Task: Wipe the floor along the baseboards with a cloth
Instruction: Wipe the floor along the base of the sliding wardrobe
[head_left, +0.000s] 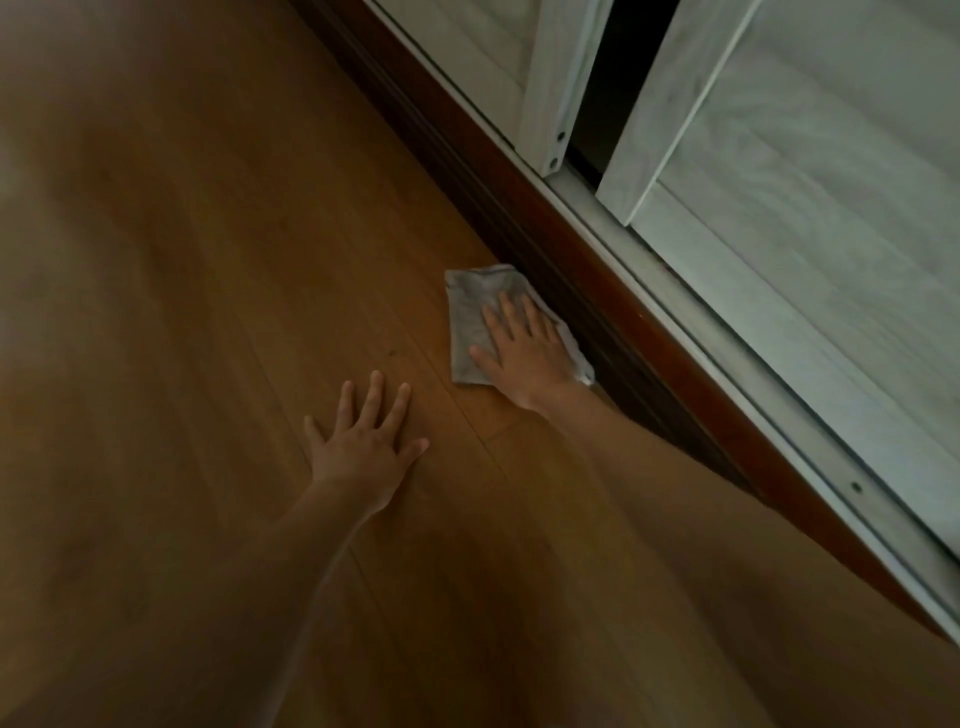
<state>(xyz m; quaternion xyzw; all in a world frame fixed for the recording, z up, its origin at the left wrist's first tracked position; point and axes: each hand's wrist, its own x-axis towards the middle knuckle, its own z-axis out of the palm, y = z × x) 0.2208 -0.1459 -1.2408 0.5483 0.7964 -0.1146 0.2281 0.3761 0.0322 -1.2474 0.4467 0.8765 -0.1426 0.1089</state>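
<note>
The person is leaning down over the wooden floor (208, 312), both bare arms reaching forward. The right hand (524, 348) is lying flat on a grey cloth (470, 317), fingers straight and a little spread, palm pressing the cloth down onto the boards. Nothing is being pinched or curled around; the hand is simply resting wide on top of it. The cloth is lying flat under that hand, sticking out past the fingertips and to the thumb side, and its far edge is sitting right up against the dark brown baseboard (545, 244) on the hand's outer side.

The left hand (363, 436) is planted on the bare floor, nearer the person than the right hand and off to its left, fingers straight and fanned out, thumb pointing toward the cloth. It is holding nothing and is staying clear of the cloth, with a strip of bare board showing between them.

Beyond the baseboard, on the far side of the right hand, pale sliding doors (779, 156) are standing in a light-coloured track (727, 338), with a dark gap showing between two of the panels. The room is dim and the near floor is looking blurred.
</note>
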